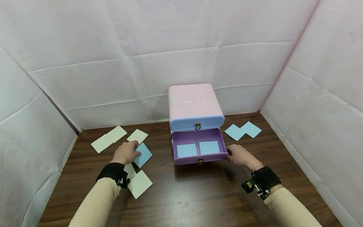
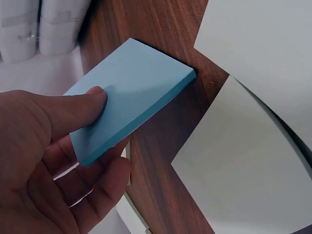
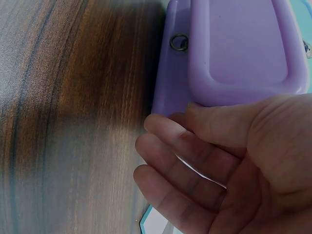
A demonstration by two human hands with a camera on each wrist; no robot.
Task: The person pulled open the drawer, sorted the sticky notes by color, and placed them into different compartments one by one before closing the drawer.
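Nothing you handle carries writing you can read; the only marking is a faint dotted patch on the pink top of the small chest (image 1: pixel 194 102), too small to make out. Your left hand (image 1: pixel 126 152) pinches a blue pad (image 2: pixel 131 105), thumb on its top face and fingers curled beneath, so that grip is closed on it; the pad is square, pale blue, with a thick paper edge, and sits tilted just above the dark wood desk (image 1: pixel 184 195) among the cream pads (image 1: pixel 139 183). Your right hand (image 1: pixel 240 155) rests at the right front corner of the purple drawer (image 1: pixel 198 157), thumb against its side, fingers loosely bent and holding nothing. The drawer stands pulled out with two blue squares (image 1: pixel 186 150) lying flat side by side inside. Two more blue pads (image 1: pixel 242 130) lie near the right wall. White walls close three sides; bare desk lies before the drawer.
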